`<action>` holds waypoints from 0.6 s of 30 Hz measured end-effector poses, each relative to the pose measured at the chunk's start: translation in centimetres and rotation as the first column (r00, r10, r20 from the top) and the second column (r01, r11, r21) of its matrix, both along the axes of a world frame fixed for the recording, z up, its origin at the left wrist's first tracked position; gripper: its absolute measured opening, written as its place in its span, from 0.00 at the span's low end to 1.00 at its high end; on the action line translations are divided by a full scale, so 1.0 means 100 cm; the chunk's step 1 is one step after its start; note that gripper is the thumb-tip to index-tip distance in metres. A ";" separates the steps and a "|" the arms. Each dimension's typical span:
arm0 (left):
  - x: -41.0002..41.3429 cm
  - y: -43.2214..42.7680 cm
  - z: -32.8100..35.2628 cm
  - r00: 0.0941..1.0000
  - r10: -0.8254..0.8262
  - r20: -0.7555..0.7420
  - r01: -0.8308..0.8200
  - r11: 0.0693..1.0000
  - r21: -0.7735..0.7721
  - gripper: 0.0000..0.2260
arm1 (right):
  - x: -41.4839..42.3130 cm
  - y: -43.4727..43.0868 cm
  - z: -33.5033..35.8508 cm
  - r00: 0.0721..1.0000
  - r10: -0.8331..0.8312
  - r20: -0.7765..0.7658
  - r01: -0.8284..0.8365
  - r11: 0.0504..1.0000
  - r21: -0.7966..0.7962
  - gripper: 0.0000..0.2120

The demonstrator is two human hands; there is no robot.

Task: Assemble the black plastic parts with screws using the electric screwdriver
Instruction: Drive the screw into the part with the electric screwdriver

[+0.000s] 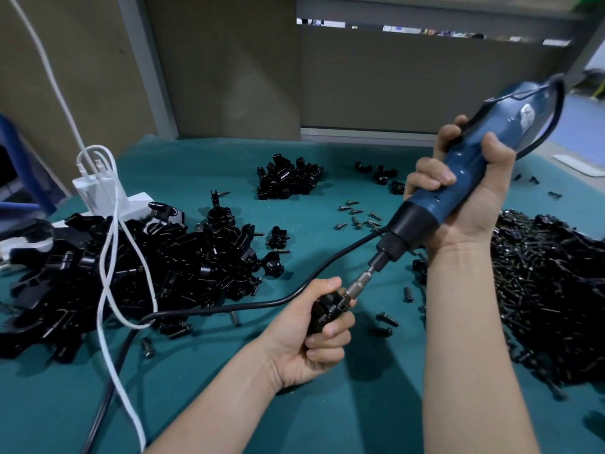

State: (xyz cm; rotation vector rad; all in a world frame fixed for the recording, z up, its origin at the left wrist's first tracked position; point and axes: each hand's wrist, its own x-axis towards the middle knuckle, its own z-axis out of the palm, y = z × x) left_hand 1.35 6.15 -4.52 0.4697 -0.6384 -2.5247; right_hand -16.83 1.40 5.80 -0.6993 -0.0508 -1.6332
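My left hand (309, 335) grips a small black plastic part (324, 311) above the green table. My right hand (471, 191) holds the blue electric screwdriver (458, 178), tilted down to the left. Its silver bit (358, 283) meets the top of the part, where a screw head sits. A big heap of black plastic parts (131, 273) lies to the left. A smaller heap (288, 178) sits at the back. A dark pile of screws (550, 290) lies on the right.
Loose screws (358, 216) are scattered on the green mat (327, 414). A black cord (229, 309) runs from the screwdriver leftward and down. A white cable (111, 257) loops from a white charger on a power strip (108, 198). A wall panel stands behind.
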 end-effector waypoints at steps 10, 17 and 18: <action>0.000 0.001 0.000 1.000 0.019 0.016 -0.018 1.000 -0.010 0.10 | 0.000 -0.001 -0.003 1.000 0.016 0.000 -0.016 1.000 0.000 0.26; -0.002 0.000 0.000 0.999 0.022 0.045 -0.022 1.000 -0.012 0.11 | 0.000 -0.003 -0.005 1.000 0.015 0.012 -0.015 1.000 0.014 0.26; -0.002 0.001 0.000 0.999 0.017 0.051 -0.016 1.000 -0.020 0.11 | 0.001 -0.003 -0.005 1.000 0.020 0.012 -0.020 1.000 0.016 0.26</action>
